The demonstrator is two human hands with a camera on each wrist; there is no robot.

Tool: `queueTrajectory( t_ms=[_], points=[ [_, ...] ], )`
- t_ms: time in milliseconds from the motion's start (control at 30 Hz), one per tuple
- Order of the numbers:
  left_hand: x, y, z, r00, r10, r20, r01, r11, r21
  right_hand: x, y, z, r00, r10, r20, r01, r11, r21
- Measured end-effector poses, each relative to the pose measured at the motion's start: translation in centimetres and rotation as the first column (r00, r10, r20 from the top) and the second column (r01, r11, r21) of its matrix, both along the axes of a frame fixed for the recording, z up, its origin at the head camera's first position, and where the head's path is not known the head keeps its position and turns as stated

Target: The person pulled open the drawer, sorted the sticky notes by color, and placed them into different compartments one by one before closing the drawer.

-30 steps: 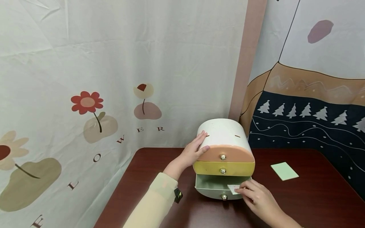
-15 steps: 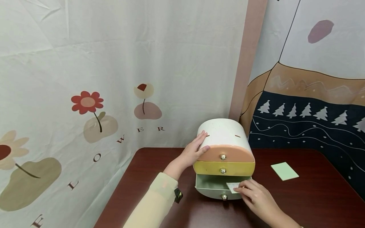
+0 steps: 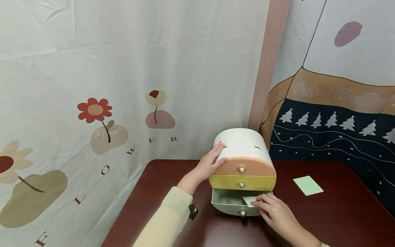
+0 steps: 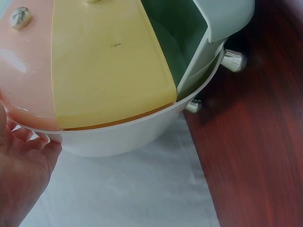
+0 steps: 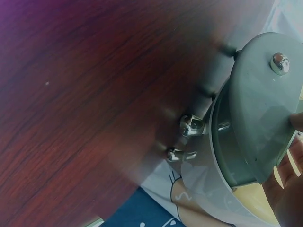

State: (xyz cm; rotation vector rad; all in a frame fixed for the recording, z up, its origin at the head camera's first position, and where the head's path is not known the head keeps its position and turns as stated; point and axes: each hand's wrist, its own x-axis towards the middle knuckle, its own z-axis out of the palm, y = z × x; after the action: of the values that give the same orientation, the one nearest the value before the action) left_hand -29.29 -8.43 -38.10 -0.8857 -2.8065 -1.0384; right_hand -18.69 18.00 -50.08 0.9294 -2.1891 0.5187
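Observation:
A small desktop drawer chest (image 3: 240,139) with a rounded white top stands on the table. Its peach top drawer (image 3: 226,167) and yellow middle drawer (image 3: 226,183) are closed, while the green bottom drawer (image 3: 226,208) is pulled out. My left hand (image 3: 207,165) rests with extended fingers against the chest's upper left side; the left wrist view shows the fingertips at the white rim by the peach front. Between thumb and fingers, my right hand (image 3: 276,210) pinches a small white card (image 3: 248,200) over the green drawer's front edge. In the right wrist view the card is hidden.
A pale green square of paper (image 3: 308,185) lies on the dark red-brown table (image 3: 333,212), right of the chest. Metal feet (image 5: 191,125) hold the chest off the tabletop. Behind the table hangs a printed cloth (image 3: 197,85). A black wrist strap piece (image 3: 193,211) shows at the left sleeve.
My right hand has shifted slightly left and away from me, bringing the white card further over the open green drawer. The left hand and the chest stay put.

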Motion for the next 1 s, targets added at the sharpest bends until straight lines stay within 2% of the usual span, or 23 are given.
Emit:
queueTrajectory(
  t_ms=[200, 467, 733, 1000],
  points=[
    [0.0, 0.0, 0.0, 1.0, 0.0, 0.0, 0.0, 1.0, 0.002, -0.1, -0.2, 0.0, 1.0, -0.005, 0.013, 0.005, 1.0, 0.012],
    [0.1, 0.0, 0.0, 1.0, 0.001, 0.003, -0.001, 1.0, 0.006, 0.0, -0.3, 0.0, 0.996, -0.071, 0.063, 0.067, 0.996, 0.06],
    [0.1, 0.1, 0.0, 1.0, 0.011, 0.008, -0.012, 1.0, 0.008, -0.1, -0.8, 0.0, 0.993, -0.091, 0.073, 0.086, 0.994, 0.067],
    [0.1, 0.1, 0.0, 1.0, 0.013, 0.013, -0.013, 1.0, 0.008, 0.3, -1.3, 0.2, 0.983, -0.125, 0.131, 0.113, 0.989, 0.098]
  ],
)
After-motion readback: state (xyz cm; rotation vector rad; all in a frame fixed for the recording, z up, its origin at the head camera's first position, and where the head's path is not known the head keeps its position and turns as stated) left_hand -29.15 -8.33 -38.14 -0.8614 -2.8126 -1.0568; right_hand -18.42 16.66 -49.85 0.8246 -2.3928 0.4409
